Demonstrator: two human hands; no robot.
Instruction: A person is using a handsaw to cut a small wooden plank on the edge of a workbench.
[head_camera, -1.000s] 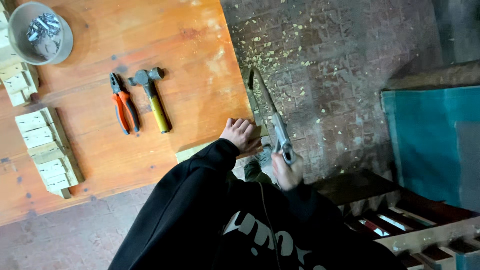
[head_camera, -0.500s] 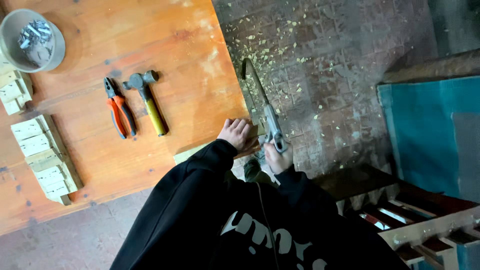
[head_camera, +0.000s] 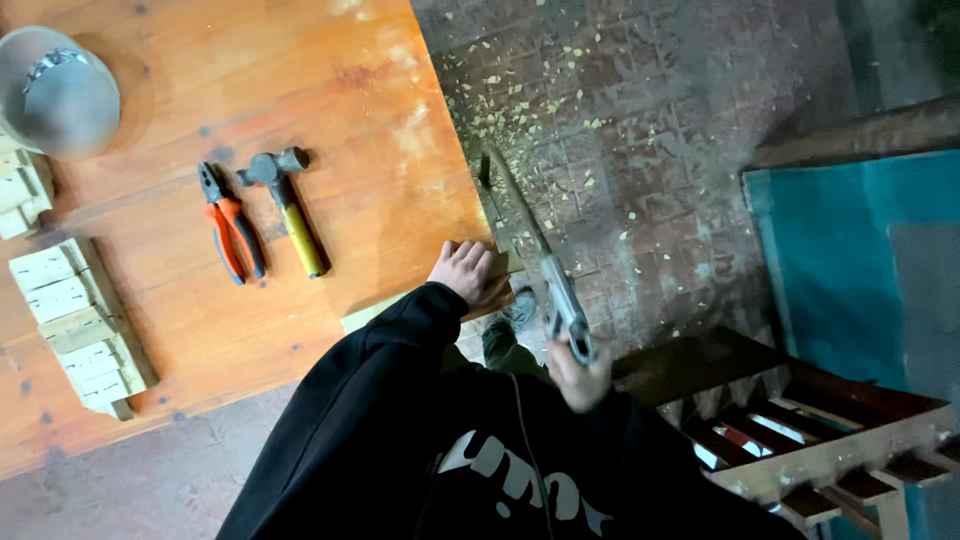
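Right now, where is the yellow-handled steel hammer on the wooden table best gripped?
Take the yellow-handled steel hammer by its yellow grip, near the lower end, coming from above. It lies flat, head pointing away, with a gap between it and the orange-handled pliers.

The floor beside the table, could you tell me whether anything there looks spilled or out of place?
Yes: pale wood chips lie scattered over the brick floor along the table edge, thickest near the saw that the right hand grips. The left hand presses a wooden strip at that edge. The hammer and pliers lie neatly side by side.
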